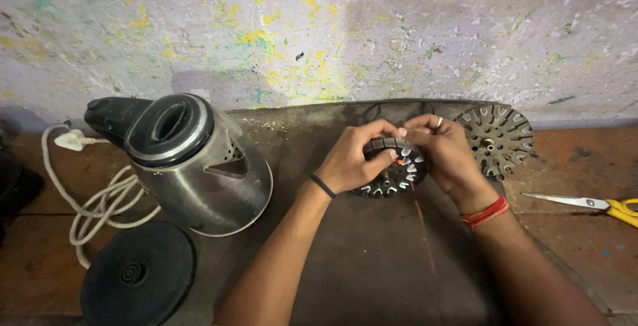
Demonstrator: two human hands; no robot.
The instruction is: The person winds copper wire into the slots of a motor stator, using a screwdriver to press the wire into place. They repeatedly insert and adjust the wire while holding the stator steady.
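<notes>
Down in front of you lies the dark mat (372, 266), spread flat across the reddish floor (578, 233) and running up to the paint-spattered wall (319, 27). On its left edge sits the steel kettle (199, 173), tipped over toward you so its black lid (169, 128) faces up and left, spout at the far left. Below it, near the bottom left corner, rests the round black base (138, 276), flat on the floor and touching the mat's edge. A white cord (100, 200) loops loosely just left of the kettle, its plug (72, 141) lying up by the wall.

Now to your hands, meeting at the middle of the mat. Your left hand (349, 160) is wrapped around the near-left side of the stator (392, 170), a round slotted metal core, fingers curled over its top rim and thumb pressing its face. Your right hand (448, 156) grips the right side, fingertips pinched at the top edge right beside your left ones; there's a ring on one finger and a red thread (485, 213) at the wrist. A black band (323, 186) circles your left wrist.

Just right of your hands, a second slotted disc (500, 136) leans near the wall. Far right, yellow-handled scissors (598, 203) lie on the floor, well apart.
</notes>
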